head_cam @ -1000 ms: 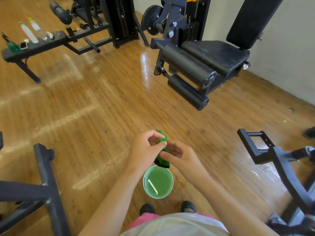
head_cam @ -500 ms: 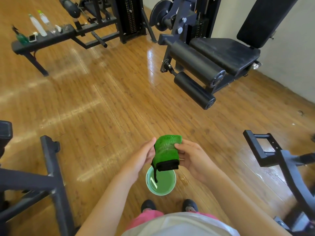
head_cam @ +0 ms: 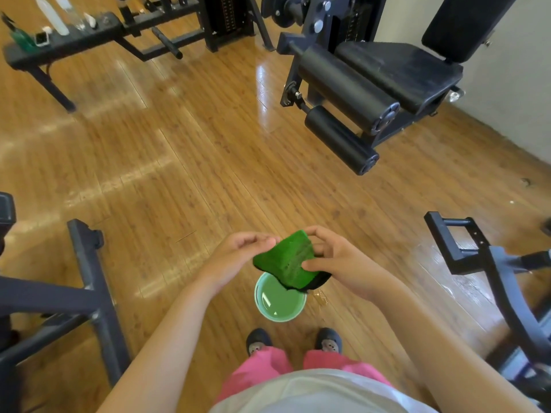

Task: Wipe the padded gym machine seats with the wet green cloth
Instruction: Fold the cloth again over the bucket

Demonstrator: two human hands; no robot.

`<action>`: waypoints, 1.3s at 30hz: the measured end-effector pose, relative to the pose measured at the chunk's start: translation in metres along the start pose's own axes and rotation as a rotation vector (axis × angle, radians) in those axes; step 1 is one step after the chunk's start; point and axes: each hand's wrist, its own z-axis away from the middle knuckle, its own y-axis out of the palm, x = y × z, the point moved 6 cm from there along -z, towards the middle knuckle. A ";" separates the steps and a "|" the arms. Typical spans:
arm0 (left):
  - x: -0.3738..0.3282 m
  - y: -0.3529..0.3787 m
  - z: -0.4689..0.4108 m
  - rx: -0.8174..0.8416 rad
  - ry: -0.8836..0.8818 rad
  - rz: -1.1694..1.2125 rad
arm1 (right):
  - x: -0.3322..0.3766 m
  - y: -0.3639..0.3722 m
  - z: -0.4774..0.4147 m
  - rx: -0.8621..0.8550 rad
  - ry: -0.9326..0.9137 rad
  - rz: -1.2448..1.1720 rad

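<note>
Standing over a green cup (head_cam: 257, 296) of greenish liquid on the floor, the person holds the cloth (head_cam: 286, 260) just above it, right hand (head_cam: 343, 263) clamping it between thumb and curled fingers, left hand (head_cam: 238, 257) pinching its left edge with curled fingertips, the seat (head_cam: 396, 67) well apart.

Glossy wooden plank floor (head_cam: 179, 150) lies open from 10 to 12 o'clock. A black leg machine with two padded rollers (head_cam: 346, 84) blocks 1 o'clock. A black steel post frame (head_cam: 86, 263) crowds 9 o'clock, and a black tubular handle frame (head_cam: 465, 245) crowds 3 o'clock. A round green water-filled cup (head_cam: 278, 305) stands low at 6 o'clock.
</note>
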 end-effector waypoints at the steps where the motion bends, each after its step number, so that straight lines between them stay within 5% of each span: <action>1: -0.005 0.002 -0.001 0.025 0.036 -0.047 | 0.000 0.003 0.000 0.017 0.001 0.051; 5: -0.002 0.010 -0.007 0.103 0.014 -0.151 | 0.002 0.012 -0.003 0.007 0.010 0.123; 9: 0.011 0.002 -0.002 0.002 0.047 -0.123 | -0.006 0.000 -0.006 -0.331 -0.005 0.248; 17: 0.029 -0.008 0.017 -0.218 0.169 -0.043 | -0.028 0.021 -0.001 -0.594 -0.139 0.284; 24: 0.035 -0.015 0.040 -0.448 0.233 0.009 | -0.020 0.027 -0.002 -0.538 -0.242 0.268; 28: 0.047 -0.015 0.041 -0.519 0.129 0.094 | -0.043 0.031 -0.014 -0.419 -0.172 -0.100; 32: 0.089 -0.008 0.027 -0.459 -0.076 0.258 | -0.087 0.040 -0.026 -0.251 0.034 -0.252; 39: 0.159 -0.006 0.001 -0.329 -0.208 0.267 | -0.149 0.025 -0.047 -0.441 0.095 -0.275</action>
